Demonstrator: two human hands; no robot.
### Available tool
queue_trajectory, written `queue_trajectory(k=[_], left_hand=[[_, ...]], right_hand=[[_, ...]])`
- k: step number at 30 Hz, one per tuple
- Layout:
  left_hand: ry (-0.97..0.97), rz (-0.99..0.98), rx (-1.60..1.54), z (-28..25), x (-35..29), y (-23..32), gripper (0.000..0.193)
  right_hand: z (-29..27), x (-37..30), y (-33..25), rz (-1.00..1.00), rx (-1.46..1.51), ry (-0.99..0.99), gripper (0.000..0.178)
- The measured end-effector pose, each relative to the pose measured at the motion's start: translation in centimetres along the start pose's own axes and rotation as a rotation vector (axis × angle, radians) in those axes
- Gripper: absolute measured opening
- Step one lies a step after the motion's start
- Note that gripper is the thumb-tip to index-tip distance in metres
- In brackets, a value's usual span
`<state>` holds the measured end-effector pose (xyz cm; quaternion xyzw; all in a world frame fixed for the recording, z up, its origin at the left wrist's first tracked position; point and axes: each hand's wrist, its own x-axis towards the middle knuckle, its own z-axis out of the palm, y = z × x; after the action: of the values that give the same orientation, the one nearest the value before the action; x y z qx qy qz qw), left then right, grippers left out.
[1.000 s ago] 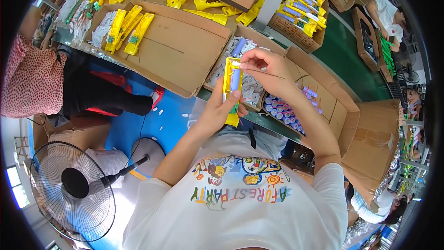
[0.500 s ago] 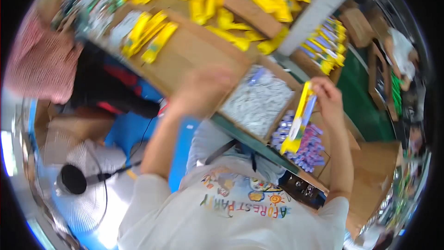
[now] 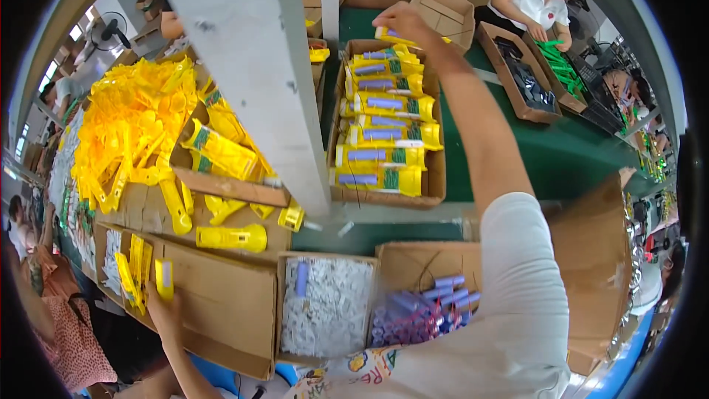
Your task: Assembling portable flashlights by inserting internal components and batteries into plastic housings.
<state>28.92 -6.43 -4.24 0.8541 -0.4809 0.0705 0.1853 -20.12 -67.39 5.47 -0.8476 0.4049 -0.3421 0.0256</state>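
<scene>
My right hand (image 3: 406, 21) is stretched forward over the far end of a cardboard box (image 3: 439, 155). Its fingers are closed on a long yellow plastic casing (image 3: 387, 35) with a purple cylindrical cell showing in it. Below it, rows of similar yellow casings (image 3: 385, 135) with purple cells fill that box. At the lower left, my left hand (image 3: 164, 312) reaches into a shallow cardboard tray (image 3: 229, 281) and pinches another yellow casing (image 3: 165, 281); its fingertips are partly hidden. Several more yellow casings (image 3: 133, 270) lean together just left of that hand.
A grey post (image 3: 251, 66) rises between the heap of yellow casings (image 3: 140, 125) and the filled box. Nearer me are a box of small white pieces (image 3: 329, 310) and a pile of purple cells (image 3: 421, 314). A co-worker (image 3: 528, 0) handles green pieces at the far right.
My view has swung forward and up. My right hand has carried its casing from above the purple cells to the filled box's far end. My left hand is now at a casing in the tray.
</scene>
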Motion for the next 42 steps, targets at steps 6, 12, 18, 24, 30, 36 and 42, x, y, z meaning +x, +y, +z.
queue_trajectory(k=[6,12,18,24,30,36,42], left_hand=[[-0.293,-0.251,0.005,-4.5,-3.7,6.3,0.054],[-0.349,0.11,0.052,-3.1,-5.2,6.4,0.056],[-0.261,0.152,-0.721,-6.1,-3.1,17.5,0.071],[-1.327,-0.328,-2.191,-2.7,-7.8,21.8,0.039],[-1.029,-0.508,-1.931,-3.3,-13.1,27.6,0.047],[-0.621,-0.127,-1.676,-2.8,-18.2,29.7,0.058],[-0.809,-0.389,-1.847,-3.6,-18.3,29.3,0.046]], right_hand=[[8.1,1.7,-1.8,0.061,-0.06,-0.382,0.02],[4.0,-1.8,1.1,-0.005,-0.272,-0.015,0.018],[1.6,-10.0,-9.6,-0.115,-0.068,0.003,0.021],[-10.3,-32.0,-34.5,-0.586,0.531,-0.218,0.045],[-11.7,-38.9,-34.8,-0.42,0.741,-0.286,0.009],[-14.9,-38.8,-38.9,0.432,1.183,-0.318,0.024],[-10.9,-42.2,-40.9,-0.053,0.235,0.281,0.015]])
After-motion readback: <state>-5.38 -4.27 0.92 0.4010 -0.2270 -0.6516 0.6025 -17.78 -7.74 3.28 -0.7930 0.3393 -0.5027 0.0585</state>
